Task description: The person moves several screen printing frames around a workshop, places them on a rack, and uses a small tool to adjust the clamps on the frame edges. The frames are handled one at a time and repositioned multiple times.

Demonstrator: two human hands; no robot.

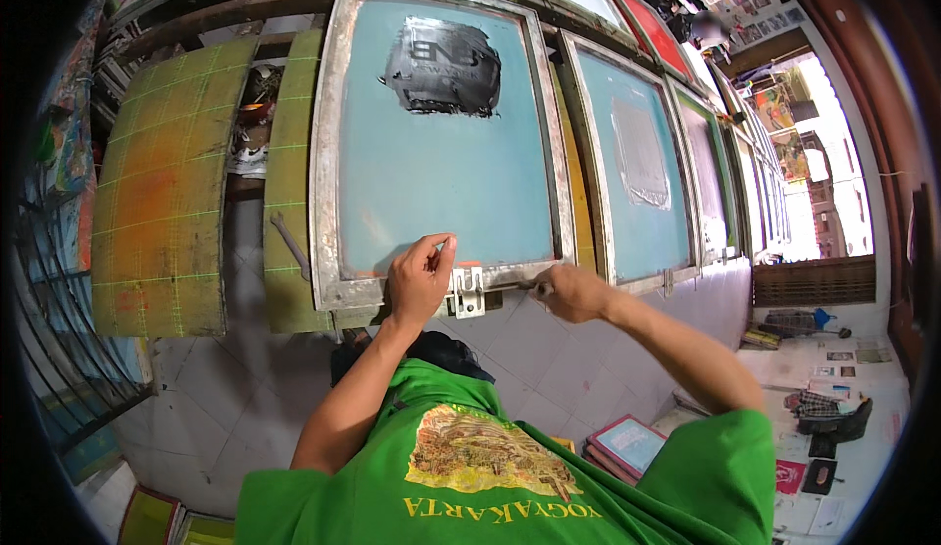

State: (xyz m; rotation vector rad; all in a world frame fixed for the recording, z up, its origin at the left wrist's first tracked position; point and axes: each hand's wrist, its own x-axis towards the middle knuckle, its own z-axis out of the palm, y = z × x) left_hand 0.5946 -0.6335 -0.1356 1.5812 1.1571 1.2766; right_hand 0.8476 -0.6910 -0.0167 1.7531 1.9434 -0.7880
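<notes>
A wood-framed printing screen (441, 192) with blue-green mesh lies before me, bearing a patch of black ink (446, 70) near its far end. On its near edge sits a perforated metal bracket (469, 292). My left hand (420, 275) rests on the frame just left of this bracket, fingers curled and closed; anything in them is hidden. To the right, my right hand (573, 293) is closed around what looks like a metal wrench (534, 287), which reaches along the frame's edge toward the bracket.
Another wrench (290, 246) lies on the yellow-green board (294, 153) at left, beside a wider stained board (162, 192). A second screen (642, 153) and several more line the right. Below the near edge is a tiled floor (520, 349).
</notes>
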